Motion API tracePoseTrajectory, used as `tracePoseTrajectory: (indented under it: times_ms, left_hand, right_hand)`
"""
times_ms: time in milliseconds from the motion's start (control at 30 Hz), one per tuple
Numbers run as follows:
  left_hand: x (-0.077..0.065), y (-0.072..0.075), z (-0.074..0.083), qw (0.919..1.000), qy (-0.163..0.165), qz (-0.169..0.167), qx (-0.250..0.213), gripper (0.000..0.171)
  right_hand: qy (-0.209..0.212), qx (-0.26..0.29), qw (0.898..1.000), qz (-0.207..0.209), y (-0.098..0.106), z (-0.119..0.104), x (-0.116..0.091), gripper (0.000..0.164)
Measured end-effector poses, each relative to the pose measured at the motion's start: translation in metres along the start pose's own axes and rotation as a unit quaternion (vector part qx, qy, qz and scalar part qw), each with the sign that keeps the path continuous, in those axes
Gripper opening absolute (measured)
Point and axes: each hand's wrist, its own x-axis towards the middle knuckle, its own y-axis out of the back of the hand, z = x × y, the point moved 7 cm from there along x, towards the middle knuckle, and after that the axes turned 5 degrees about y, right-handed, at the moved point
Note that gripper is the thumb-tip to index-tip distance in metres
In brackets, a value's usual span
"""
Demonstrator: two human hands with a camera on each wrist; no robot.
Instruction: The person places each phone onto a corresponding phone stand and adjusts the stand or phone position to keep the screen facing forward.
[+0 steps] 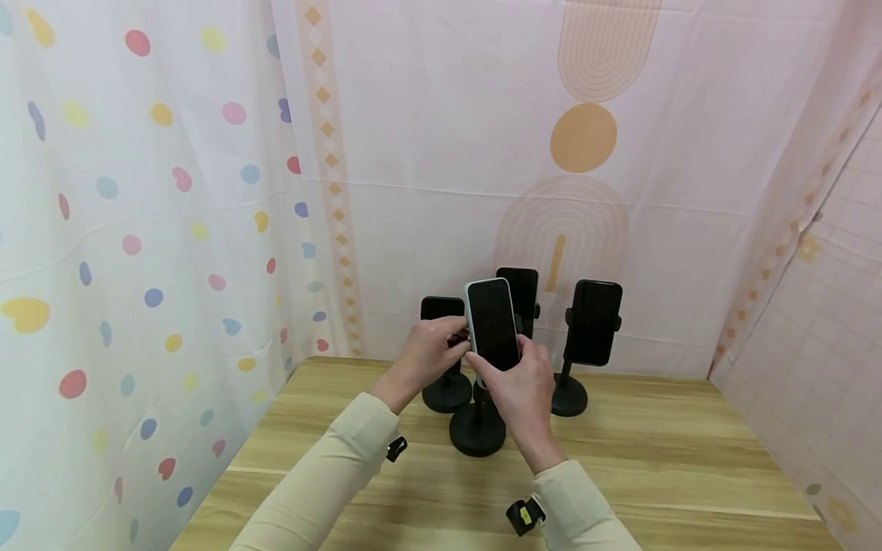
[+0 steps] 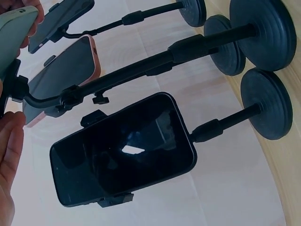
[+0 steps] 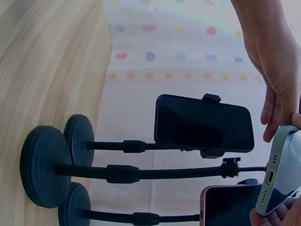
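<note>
A phone in a pale mint case [image 1: 492, 325] stands upright, screen toward me, at the top of the front black phone stand [image 1: 478, 430]. My right hand [image 1: 521, 390] grips its lower part, thumb across the lower left corner of the front and fingers at the right edge. At the phone's left edge, my left hand [image 1: 427, 353] pinches the stand's black clamp [image 2: 8, 87] with curled fingers. The phone's bottom edge with its charging port [image 3: 270, 178] shows in the right wrist view. The fingers partly hide the clamp.
Close behind are three more stands with phones: a black phone [image 1: 442, 308] at left, a pink-edged phone [image 2: 66, 73] at the back and another black phone [image 1: 595, 323] at right. All stand on a wooden table [image 1: 654, 459] before patterned curtains [image 1: 427, 115].
</note>
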Motion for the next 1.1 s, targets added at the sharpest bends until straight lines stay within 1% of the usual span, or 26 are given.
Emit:
tracePoseTrajectory:
  times_ms: [133,267,400,567,667,900,1000,1100]
  left_hand:
    - [-0.002,0.0,0.001,0.9998,-0.018,0.001,0.009,0.01]
    - [-0.006,0.002,0.002,0.9992,-0.036,0.014,0.014,0.02]
    - [-0.009,0.004,0.001,0.9986,-0.045,0.019,0.021,0.025]
    - [-0.01,0.005,0.001,0.9975,-0.054,0.02,0.041,0.025]
    - [-0.01,0.005,0.0,0.9967,-0.06,0.026,0.048,0.026]
    - [-0.014,0.008,0.002,0.9951,-0.081,0.041,0.039,0.027]
    - [-0.014,0.009,0.002,0.9952,-0.081,0.042,0.037,0.028]
    - [-0.014,0.011,0.001,0.9964,-0.069,0.038,0.032,0.031]
  right_hand:
    - [0.009,-0.006,1.0,0.001,0.0,0.0,0.0,0.093]
    - [0.021,-0.022,1.0,0.008,0.0,0.0,0.001,0.092]
    - [0.032,-0.037,0.999,0.015,-0.001,-0.002,0.001,0.089]
    - [0.042,-0.048,0.998,0.022,-0.001,-0.003,0.002,0.087]
    - [0.046,-0.053,0.997,0.025,-0.002,-0.003,0.003,0.087]
    - [0.05,-0.063,0.996,0.03,-0.002,0.0,0.003,0.083]
    - [0.052,-0.068,0.996,0.034,-0.002,-0.001,0.004,0.083]
    - [0.062,-0.075,0.995,0.038,-0.004,-0.003,0.005,0.085]
